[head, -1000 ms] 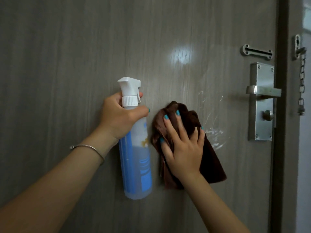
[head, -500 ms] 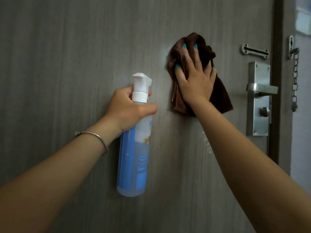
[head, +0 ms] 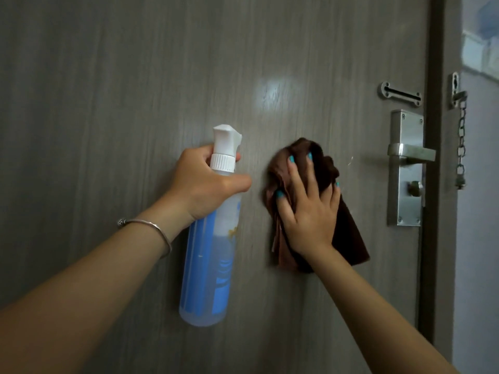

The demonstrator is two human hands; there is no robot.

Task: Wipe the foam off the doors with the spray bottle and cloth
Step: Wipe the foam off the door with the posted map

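The right hand (head: 307,211) and the cloth (head: 348,233) under it have come down the door (head: 108,103) since half a second ago: then they were up at 12 o'clock, level with the chain slot (head: 401,93); now they sit at centre, level with the handle (head: 411,153), close to where they were a second ago. The foam streaks seen then at 3 o'clock of the cloth are gone, bar one thin white mark (head: 350,161) near the handle. The right palm lies flat, fingers spread, pressing the bunched brown cloth to the door.

The left hand (head: 199,187) has barely shifted. It is wrapped tight round the neck of the bottle (head: 208,265), which hangs nearly upright just at 9 o'clock of the cloth, not touching it.

At 3 o'clock the lock plate (head: 405,201) and handle stand near the cloth's edge, the door's edge and chain (head: 461,147) just beyond. Toward 9 and 12 o'clock the door runs bare and wide.
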